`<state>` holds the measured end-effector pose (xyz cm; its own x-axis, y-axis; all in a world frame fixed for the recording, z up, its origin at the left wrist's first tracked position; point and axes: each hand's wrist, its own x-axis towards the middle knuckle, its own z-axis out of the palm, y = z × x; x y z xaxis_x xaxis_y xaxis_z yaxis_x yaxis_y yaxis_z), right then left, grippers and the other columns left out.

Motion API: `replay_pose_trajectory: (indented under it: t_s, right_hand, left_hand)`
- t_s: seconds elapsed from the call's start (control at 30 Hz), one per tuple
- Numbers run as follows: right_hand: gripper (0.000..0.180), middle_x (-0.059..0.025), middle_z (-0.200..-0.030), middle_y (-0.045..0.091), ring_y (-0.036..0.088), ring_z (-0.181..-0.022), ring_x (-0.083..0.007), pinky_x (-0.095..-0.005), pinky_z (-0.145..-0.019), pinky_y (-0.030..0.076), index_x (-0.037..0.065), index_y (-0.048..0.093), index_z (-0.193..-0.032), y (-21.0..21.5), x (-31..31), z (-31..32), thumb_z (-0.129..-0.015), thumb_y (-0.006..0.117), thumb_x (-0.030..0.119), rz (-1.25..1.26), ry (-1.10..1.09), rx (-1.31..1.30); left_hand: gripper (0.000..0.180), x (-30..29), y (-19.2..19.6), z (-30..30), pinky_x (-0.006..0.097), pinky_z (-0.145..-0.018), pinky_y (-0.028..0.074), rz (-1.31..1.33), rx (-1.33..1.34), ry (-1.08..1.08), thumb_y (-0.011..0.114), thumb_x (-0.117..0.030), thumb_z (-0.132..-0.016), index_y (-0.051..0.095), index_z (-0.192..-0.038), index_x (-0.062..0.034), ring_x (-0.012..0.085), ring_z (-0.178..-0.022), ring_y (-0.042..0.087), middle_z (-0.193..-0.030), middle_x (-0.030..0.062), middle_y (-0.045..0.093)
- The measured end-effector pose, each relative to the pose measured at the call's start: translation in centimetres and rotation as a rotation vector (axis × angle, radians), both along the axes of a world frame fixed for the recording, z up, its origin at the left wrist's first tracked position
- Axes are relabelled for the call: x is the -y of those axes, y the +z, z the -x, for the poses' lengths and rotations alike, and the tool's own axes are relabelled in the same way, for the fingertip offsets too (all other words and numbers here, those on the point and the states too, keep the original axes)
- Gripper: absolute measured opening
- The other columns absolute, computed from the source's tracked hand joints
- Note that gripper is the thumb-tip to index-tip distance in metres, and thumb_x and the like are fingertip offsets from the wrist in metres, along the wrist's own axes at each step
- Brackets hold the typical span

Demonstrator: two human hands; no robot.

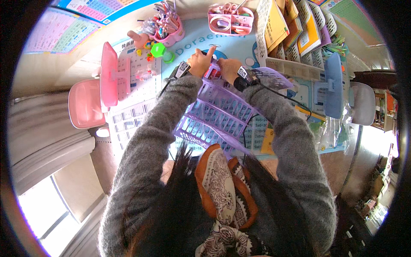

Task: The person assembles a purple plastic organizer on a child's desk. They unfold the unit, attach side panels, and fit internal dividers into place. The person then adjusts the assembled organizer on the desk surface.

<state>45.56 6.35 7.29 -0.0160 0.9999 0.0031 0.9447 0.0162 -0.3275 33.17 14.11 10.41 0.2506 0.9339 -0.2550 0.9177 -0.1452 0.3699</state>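
Observation:
A purple slatted plastic file rack [216, 99] stretches from near my body to the middle of the table. My left hand [199, 62] is at the far end of the rack, index finger stretched forward and the other fingers curled at its edge. Beside it, my right hand [229, 70] closes on the rack's far right part. A small red and purple piece [212, 71] shows between the hands; its kind is unclear. To the right of my right wrist, a purple perforated panel [274, 77] sticks out. My fingertips are partly hidden.
A pink cup of pens [173, 36], a green dumbbell-shaped toy [162, 52] and a pink organizer with scissors [231, 19] stand at the back. A white rack of books [295, 66] is at the right. Pink [110, 75] and blue [333, 85] chairs flank the table.

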Motion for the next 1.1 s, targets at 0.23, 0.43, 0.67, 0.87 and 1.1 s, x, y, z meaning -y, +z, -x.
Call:
replay_pose_trajectory:
  t_s: [0.23, 0.43, 0.67, 0.87, 1.1]
  right_hand:
    - [0.020, -0.0154, -0.067, 0.063, 0.063, -0.062, -0.0334, -0.0453, -0.052, 0.048, 0.006, 0.061, -0.085, -1.4, -0.7, 0.1, -0.087, 0.045, 0.017, -0.018, -0.088, 0.000]
    - [0.014, -0.0150, -0.068, 0.064, 0.064, -0.067, -0.0334, -0.0465, -0.057, 0.050, 0.004, 0.060, -0.084, -0.1, -0.6, 0.3, -0.083, 0.048, 0.012, 0.014, -0.085, -0.024]
    - [0.027, -0.0152, -0.080, 0.065, 0.063, -0.074, -0.0357, -0.0433, -0.062, 0.050, 0.005, 0.061, -0.095, 3.5, 1.7, 2.1, -0.083, 0.055, 0.028, -0.079, 0.208, -0.074]
    - [0.016, -0.0164, -0.076, 0.065, 0.065, -0.069, -0.0335, -0.0416, -0.059, 0.052, 0.004, 0.066, -0.077, 1.5, 3.3, 4.0, -0.077, 0.055, 0.017, 0.065, 0.242, 0.002]
    - [0.014, -0.0158, -0.071, 0.065, 0.064, -0.068, -0.0320, -0.0412, -0.061, 0.052, 0.004, 0.061, -0.078, -0.9, 3.0, 3.9, -0.078, 0.050, 0.013, 0.048, 0.269, -0.025]
  left_hand:
    - [0.082, -1.0, -1.5, -0.6, 0.051, -0.088, 0.041, 0.100, 0.012, 0.017, 0.033, -0.072, -0.081, 0.049, -0.116, 0.0006, 0.0460, -0.097, 0.057, -0.106, 0.0306, 0.057]
    - [0.067, -1.6, -4.4, 1.0, 0.053, -0.086, 0.041, -0.057, 0.093, -0.136, 0.034, -0.061, -0.087, 0.048, -0.117, -0.0030, 0.0471, -0.098, 0.055, -0.106, 0.0273, 0.058]
    - [0.039, 0.0, -4.4, 5.7, 0.054, -0.083, 0.043, -0.272, 0.077, -0.384, 0.038, -0.026, -0.091, 0.036, -0.128, -0.0115, 0.0413, -0.106, 0.049, -0.116, 0.0235, 0.048]
    - [0.037, 3.6, -4.8, 7.0, 0.052, -0.085, 0.043, -0.255, 0.092, -0.340, 0.036, -0.029, -0.095, 0.037, -0.126, -0.0077, 0.0464, -0.096, 0.052, -0.116, 0.0269, 0.045]
    - [0.029, 4.1, -5.9, 7.8, 0.047, -0.071, 0.049, -0.374, 0.180, -0.319, 0.039, -0.021, -0.094, 0.042, -0.119, -0.0054, 0.0393, -0.091, 0.055, -0.107, 0.0218, 0.048]
